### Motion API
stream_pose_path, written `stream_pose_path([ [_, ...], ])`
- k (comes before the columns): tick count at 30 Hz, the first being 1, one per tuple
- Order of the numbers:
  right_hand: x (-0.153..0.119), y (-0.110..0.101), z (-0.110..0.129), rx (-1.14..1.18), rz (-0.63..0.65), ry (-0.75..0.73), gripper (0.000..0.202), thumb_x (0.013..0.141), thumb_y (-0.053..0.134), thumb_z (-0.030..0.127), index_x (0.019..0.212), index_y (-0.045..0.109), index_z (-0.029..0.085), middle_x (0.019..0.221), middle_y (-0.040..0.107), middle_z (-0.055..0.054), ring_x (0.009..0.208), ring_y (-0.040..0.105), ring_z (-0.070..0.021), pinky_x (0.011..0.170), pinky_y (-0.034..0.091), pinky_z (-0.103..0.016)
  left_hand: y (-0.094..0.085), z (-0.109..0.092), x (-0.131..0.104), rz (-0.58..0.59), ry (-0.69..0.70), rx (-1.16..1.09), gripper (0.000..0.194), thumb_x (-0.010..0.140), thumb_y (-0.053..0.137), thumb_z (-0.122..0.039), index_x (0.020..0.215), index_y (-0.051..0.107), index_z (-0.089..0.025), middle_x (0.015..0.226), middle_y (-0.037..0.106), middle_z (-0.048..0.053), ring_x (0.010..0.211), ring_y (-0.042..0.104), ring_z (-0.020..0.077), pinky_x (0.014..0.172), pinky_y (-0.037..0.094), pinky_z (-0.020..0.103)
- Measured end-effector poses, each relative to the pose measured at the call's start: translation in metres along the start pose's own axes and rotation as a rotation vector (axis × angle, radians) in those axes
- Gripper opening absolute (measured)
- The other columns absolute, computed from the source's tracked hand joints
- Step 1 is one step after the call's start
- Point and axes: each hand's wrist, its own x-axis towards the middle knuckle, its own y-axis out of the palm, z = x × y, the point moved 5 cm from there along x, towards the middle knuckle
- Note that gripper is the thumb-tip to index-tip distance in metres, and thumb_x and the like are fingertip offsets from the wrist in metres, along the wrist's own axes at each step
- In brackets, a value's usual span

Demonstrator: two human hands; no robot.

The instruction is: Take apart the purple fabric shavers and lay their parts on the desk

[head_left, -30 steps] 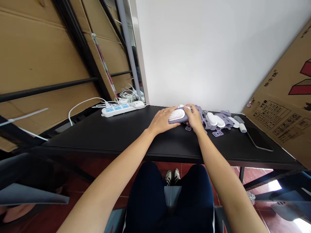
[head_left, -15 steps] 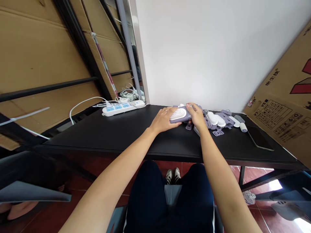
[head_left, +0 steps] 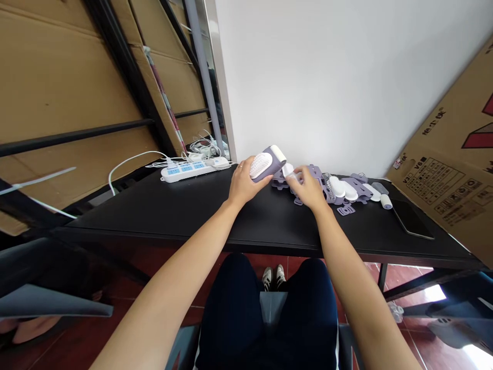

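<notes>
My left hand (head_left: 243,180) is closed around a purple-grey brush (head_left: 275,163) with a white bristle pad facing me. The brush is tilted up above the black table, its pale end toward the upper right. Just right of it, my right hand (head_left: 307,188) has thumb and fingers pinched on a small white piece with a clear part (head_left: 288,172). That piece is apart from the brush, and its far side is partly hidden. Behind and below my right hand lie purple-grey plastic parts (head_left: 316,172).
To the right lie white oval pads (head_left: 350,192), metal springs (head_left: 328,187), a small white cylinder (head_left: 385,202) and a phone (head_left: 411,219). A power strip (head_left: 194,169) with cables sits at the left back. A cardboard box (head_left: 447,169) leans at the right; a white wall stands behind.
My left hand has moved left and raised the brush, tilting its end upward. My right hand has come away from the brush, now pinching the small white piece.
</notes>
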Motion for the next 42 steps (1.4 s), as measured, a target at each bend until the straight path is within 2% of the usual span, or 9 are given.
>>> stream_pose_path([
  [5, -0.016, 0.036, 0.037, -0.360, 0.183, -0.340, 0.041, 0.104, 0.081, 0.033, 0.140, 0.068, 0.021, 0.127, 0.067, -0.011, 0.123, 0.059, -0.0353, 0.103, 0.046, -0.046, -0.001, 0.007, 0.001, -0.054, -0.026, -0.044, 0.078, 0.084, 0.083, -0.053, 0.147, 0.054, -0.017, 0.143, 0.067, 0.017, 0.133, 0.065, 0.0334, 0.114, 0.052, 0.045],
  [8, -0.019, 0.047, 0.037, -0.440, 0.233, -0.341, 0.048, 0.103, 0.082, 0.030, 0.147, 0.067, 0.019, 0.132, 0.064, -0.015, 0.127, 0.056, -0.0380, 0.104, 0.045, -0.050, 0.000, 0.006, 0.000, -0.052, -0.013, -0.032, 0.077, 0.084, 0.083, -0.053, 0.146, 0.055, -0.018, 0.141, 0.067, 0.017, 0.131, 0.066, 0.0338, 0.113, 0.052, 0.045],
  [14, -0.002, 0.021, 0.017, 0.021, -0.098, -0.088, 0.026, 0.108, 0.057, 0.025, 0.129, 0.069, 0.017, 0.118, 0.069, -0.012, 0.111, 0.064, -0.0319, 0.098, 0.048, -0.045, 0.003, -0.001, -0.002, -0.004, 0.027, -0.001, 0.078, 0.084, 0.085, -0.053, 0.146, 0.057, -0.016, 0.141, 0.067, 0.019, 0.128, 0.067, 0.0342, 0.110, 0.053, 0.045],
  [18, 0.005, 0.012, 0.001, 0.416, -0.215, 0.068, 0.031, 0.106, 0.051, 0.044, 0.115, 0.066, 0.019, 0.104, 0.070, -0.007, 0.098, 0.067, -0.0275, 0.092, 0.050, -0.041, 0.003, -0.008, -0.003, 0.039, 0.081, 0.005, 0.075, 0.085, 0.084, -0.052, 0.145, 0.056, -0.016, 0.140, 0.067, 0.018, 0.129, 0.066, 0.0332, 0.111, 0.052, 0.045],
  [23, 0.007, 0.014, 0.001, 0.735, -0.146, 0.075, 0.060, 0.095, 0.053, 0.074, 0.118, 0.064, 0.020, 0.104, 0.068, -0.006, 0.090, 0.066, -0.0241, 0.075, 0.056, -0.033, 0.006, -0.022, -0.007, 0.108, 0.272, 0.081, 0.074, 0.085, 0.085, -0.053, 0.145, 0.056, -0.020, 0.144, 0.065, 0.017, 0.136, 0.061, 0.0345, 0.118, 0.046, 0.050],
  [27, 0.005, 0.013, 0.006, 0.849, -0.045, 0.109, 0.071, 0.087, 0.063, 0.083, 0.120, 0.066, 0.021, 0.104, 0.064, -0.006, 0.092, 0.063, -0.0247, 0.058, 0.057, -0.028, 0.012, -0.029, -0.010, 0.159, 0.394, 0.120, 0.070, 0.087, 0.084, -0.055, 0.142, 0.058, -0.022, 0.146, 0.063, 0.019, 0.137, 0.060, 0.0358, 0.116, 0.044, 0.053],
  [32, 0.004, 0.008, 0.011, 0.848, 0.029, 0.040, 0.076, 0.086, 0.068, 0.084, 0.124, 0.070, 0.018, 0.114, 0.066, -0.008, 0.105, 0.065, -0.0290, 0.062, 0.064, -0.029, 0.006, -0.028, -0.010, 0.185, 0.417, 0.101, 0.071, 0.090, 0.079, -0.058, 0.145, 0.056, -0.021, 0.147, 0.061, 0.020, 0.139, 0.057, 0.0357, 0.115, 0.044, 0.053],
  [39, -0.003, 0.021, 0.022, 0.748, 0.141, -0.154, 0.071, 0.099, 0.063, 0.076, 0.143, 0.069, 0.020, 0.127, 0.067, -0.008, 0.107, 0.065, -0.0282, 0.074, 0.068, -0.033, -0.019, -0.042, -0.009, 0.076, 0.362, -0.088, 0.053, 0.109, 0.041, -0.056, 0.132, 0.068, -0.017, 0.131, 0.073, 0.014, 0.125, 0.066, 0.0286, 0.111, 0.045, 0.047],
  [42, -0.007, 0.026, 0.029, 0.691, 0.183, -0.253, 0.061, 0.107, 0.060, 0.064, 0.151, 0.065, 0.022, 0.140, 0.063, -0.008, 0.115, 0.064, -0.0289, 0.084, 0.067, -0.037, -0.013, -0.043, -0.007, 0.191, 0.267, -0.111, 0.050, 0.107, 0.043, -0.051, 0.135, 0.068, -0.018, 0.134, 0.074, 0.011, 0.126, 0.068, 0.0269, 0.112, 0.047, 0.044],
])
